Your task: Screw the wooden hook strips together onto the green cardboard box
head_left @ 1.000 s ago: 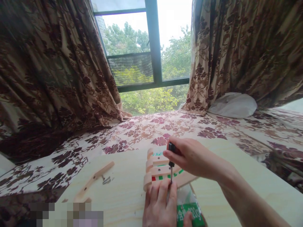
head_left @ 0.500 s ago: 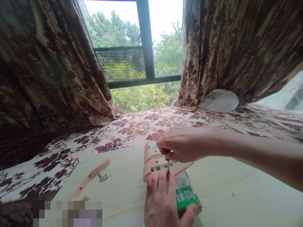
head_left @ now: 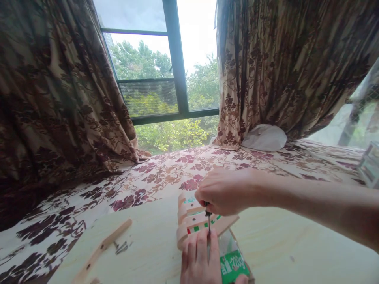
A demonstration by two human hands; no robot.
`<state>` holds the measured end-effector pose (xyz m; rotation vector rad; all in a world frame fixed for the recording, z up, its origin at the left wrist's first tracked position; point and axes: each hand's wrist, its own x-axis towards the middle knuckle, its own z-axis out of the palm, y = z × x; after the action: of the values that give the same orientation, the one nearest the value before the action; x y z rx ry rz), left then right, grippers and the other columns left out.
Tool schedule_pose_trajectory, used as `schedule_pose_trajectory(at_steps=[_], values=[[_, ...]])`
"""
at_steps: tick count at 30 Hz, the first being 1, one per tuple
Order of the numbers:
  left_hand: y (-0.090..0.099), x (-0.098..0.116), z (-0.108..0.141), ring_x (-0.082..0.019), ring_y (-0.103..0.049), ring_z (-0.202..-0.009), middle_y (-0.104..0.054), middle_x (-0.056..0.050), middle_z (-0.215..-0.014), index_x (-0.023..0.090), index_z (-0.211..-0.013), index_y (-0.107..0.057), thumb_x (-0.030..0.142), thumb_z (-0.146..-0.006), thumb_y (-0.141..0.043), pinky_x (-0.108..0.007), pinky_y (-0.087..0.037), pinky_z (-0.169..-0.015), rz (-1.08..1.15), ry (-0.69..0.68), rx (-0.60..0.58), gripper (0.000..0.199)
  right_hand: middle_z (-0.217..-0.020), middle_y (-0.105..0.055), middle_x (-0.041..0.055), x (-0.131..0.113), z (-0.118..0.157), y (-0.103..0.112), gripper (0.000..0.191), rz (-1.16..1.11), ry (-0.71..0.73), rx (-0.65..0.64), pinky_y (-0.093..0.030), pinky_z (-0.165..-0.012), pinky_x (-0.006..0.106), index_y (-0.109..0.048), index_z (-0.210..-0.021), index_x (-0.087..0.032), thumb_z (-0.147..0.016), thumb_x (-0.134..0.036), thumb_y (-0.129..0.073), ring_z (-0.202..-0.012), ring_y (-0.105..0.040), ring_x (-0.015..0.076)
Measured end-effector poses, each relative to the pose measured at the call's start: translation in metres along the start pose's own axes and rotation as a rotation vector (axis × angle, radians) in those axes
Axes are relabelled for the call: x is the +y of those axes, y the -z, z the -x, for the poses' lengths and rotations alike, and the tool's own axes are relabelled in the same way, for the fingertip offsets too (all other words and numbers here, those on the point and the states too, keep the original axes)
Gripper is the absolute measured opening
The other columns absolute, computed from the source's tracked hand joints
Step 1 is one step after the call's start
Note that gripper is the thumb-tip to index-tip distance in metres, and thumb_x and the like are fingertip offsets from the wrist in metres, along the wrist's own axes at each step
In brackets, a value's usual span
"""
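My right hand [head_left: 220,193] is closed round the dark handle of a screwdriver [head_left: 209,223], held upright with its shaft pointing down. Below it, my left hand [head_left: 201,258] lies with fingers stretched forward on a slatted wooden piece [head_left: 185,221], the shaft passing down between two fingers. Dark screw heads or holes show in the slats. Under and beside the wood is a green and clear package [head_left: 232,266], its near end by my left thumb. The screwdriver's tip is hidden by my fingers.
A long wooden strip [head_left: 102,247] with dark holes lies at the left of the pale board [head_left: 148,240], several screws [head_left: 121,247] beside it. Patterned cloth [head_left: 166,173] lies behind, with a white plastic bag [head_left: 264,137] near the curtains [head_left: 237,71] and window.
The view has tilted up a little, so the board and hands sit lower in the picture. Both hands keep their places at the wooden piece, the right still gripping the screwdriver.
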<state>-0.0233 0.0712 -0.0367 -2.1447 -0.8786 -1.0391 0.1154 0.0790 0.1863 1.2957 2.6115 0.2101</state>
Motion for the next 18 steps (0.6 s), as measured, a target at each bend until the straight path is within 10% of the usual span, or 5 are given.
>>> schedule_pose_trajectory(at_steps=[11,18], values=[[-0.008,-0.010,0.004,-0.023,-0.053,-0.093,-0.064,-0.006,-0.102,0.018,-0.111,-0.059,0.049,-0.082,-0.044,-0.035,-0.037,-0.083,-0.089,-0.077,0.055,0.046,-0.080,-0.068,0.0033,-0.005,-0.006,0.008,0.023,-0.090,0.067,-0.053,-0.026,-0.046,0.024,-0.069,-0.092,-0.021,-0.074,-0.019,-0.054,-0.060,-0.050,0.0119],[-0.014,-0.010,0.009,-0.026,-0.053,-0.099,-0.062,-0.010,-0.106,0.015,-0.116,-0.056,0.067,-0.076,-0.042,-0.038,-0.038,-0.089,-0.005,-0.069,0.041,0.068,-0.075,-0.067,0.0074,-0.004,-0.013,0.001,0.021,-0.073,0.018,-0.037,-0.028,-0.045,0.025,-0.070,-0.081,-0.016,-0.075,-0.020,-0.050,-0.054,-0.046,0.0118]])
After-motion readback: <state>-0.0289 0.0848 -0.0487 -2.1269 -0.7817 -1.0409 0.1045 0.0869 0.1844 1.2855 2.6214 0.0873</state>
